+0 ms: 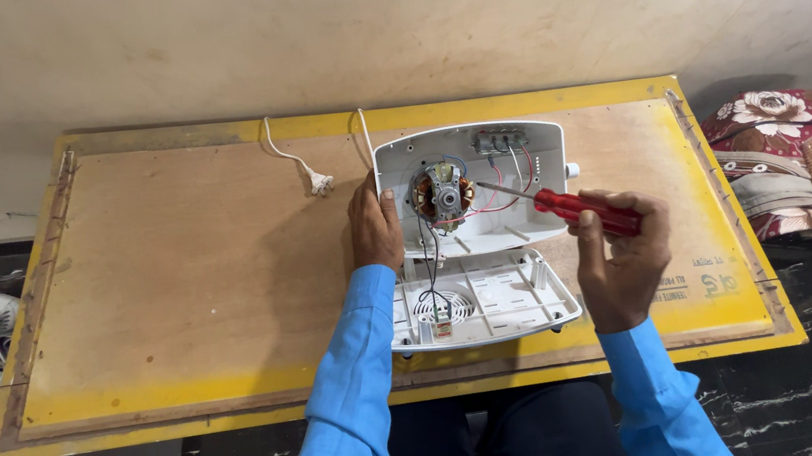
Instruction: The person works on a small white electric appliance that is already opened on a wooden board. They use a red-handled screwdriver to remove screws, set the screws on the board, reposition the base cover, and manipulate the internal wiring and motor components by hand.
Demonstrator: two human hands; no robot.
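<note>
On the yellow-edged plywood table [180, 282], the white appliance housing [473, 191] is lying opened up, motor [442, 195] exposed, with the detached base cover [484, 300] sitting just in front of it and touching its near edge. The left hand [374, 226] is pressing flat against the housing's left wall, fingers curled over the rim, not wrapped around anything. The right hand [621, 261] is gripping the red-handled screwdriver [564, 204] closed-fisted, shaft angling left, tip sitting just right of the motor among the red wires [503, 198].

Risks as I'm reading them:
- Tip is running close to thin wiring; a slip could be nicking insulation or pulling a lead off.
- Left fingers are sitting near the tip's line; a skid leftward could be hitting them.
- Wires are bridging housing and cover; shifting either could be straining them.
- The plug [320, 181] is lying loose on the table, cord trailing off the far edge.
</note>
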